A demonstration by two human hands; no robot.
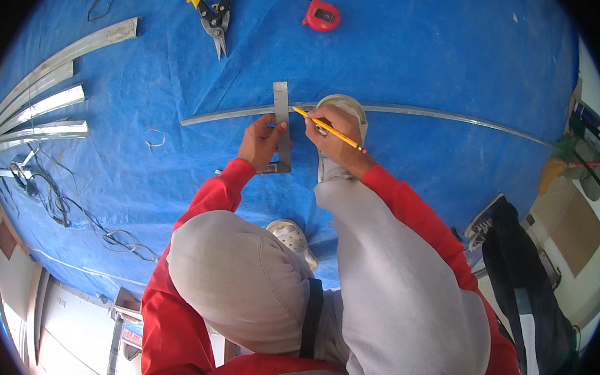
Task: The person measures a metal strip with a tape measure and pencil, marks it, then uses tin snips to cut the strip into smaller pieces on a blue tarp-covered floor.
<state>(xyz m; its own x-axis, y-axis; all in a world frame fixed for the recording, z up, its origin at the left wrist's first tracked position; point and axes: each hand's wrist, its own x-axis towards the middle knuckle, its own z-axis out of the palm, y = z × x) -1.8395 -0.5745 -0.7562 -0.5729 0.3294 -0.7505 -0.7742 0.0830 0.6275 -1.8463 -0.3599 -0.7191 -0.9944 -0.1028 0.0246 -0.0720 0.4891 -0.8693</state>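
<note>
My left hand point(262, 142) grips a metal try square point(280, 97), its fingers closed on the blade. That blade lies across a long, thin metal strip point(236, 114) on the blue sheet, and the square's stock points left near my wrist. Between the fingers of my right hand point(339, 136) is a yellow pencil point(341, 135), its tip close to the strip just right of the blade. The strip runs on to the right, passing over or beside my right shoe point(346, 102); my hand hides part of that spot.
Yellow-and-black tin snips point(215, 23) and a red tape measure point(321, 15) lie farther off. Several metal profiles point(68, 53) are fanned out at the left, above tangled cable point(55, 203). A blue sheet point(424, 64) covers the floor. Another person's dark-trousered leg point(512, 262) is at the right.
</note>
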